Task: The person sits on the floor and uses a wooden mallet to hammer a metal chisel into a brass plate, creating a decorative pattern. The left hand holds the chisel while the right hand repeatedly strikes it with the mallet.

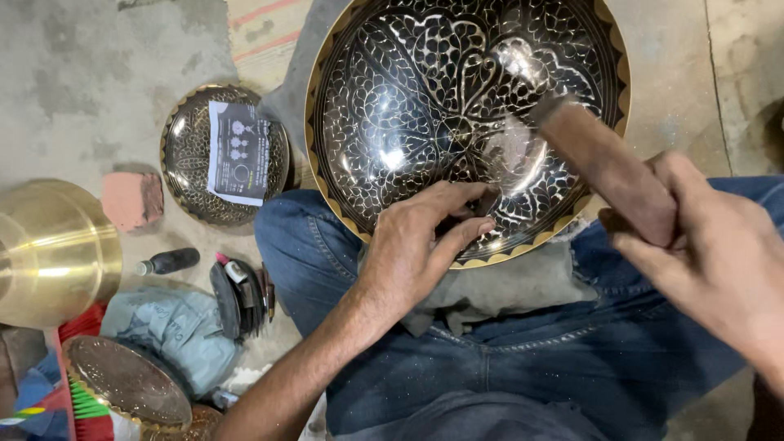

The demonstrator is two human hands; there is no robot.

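Note:
A large black bowl point(425, 90) with an engraved silver leaf pattern and a gold scalloped rim rests tilted on my lap. My left hand point(416, 245) sits on its near rim, fingers pinched around a small dark tool held against the inner surface; most of the tool is hidden by the fingers. My right hand point(719, 253) grips a brown wooden handle point(608, 167), whose blurred far end hovers over the bowl's inside, right of centre. A grey cloth point(506, 286) lies under the bowl on my blue jeans.
On the concrete floor at left lie a smaller engraved plate point(192, 175) with a printed paper point(237, 151) on it, a reddish brick point(131, 200), a plain brass bowl point(49, 253), a small dark bottle point(167, 261), a black pouch point(233, 298), a blue cloth point(175, 331) and another metal plate point(126, 380).

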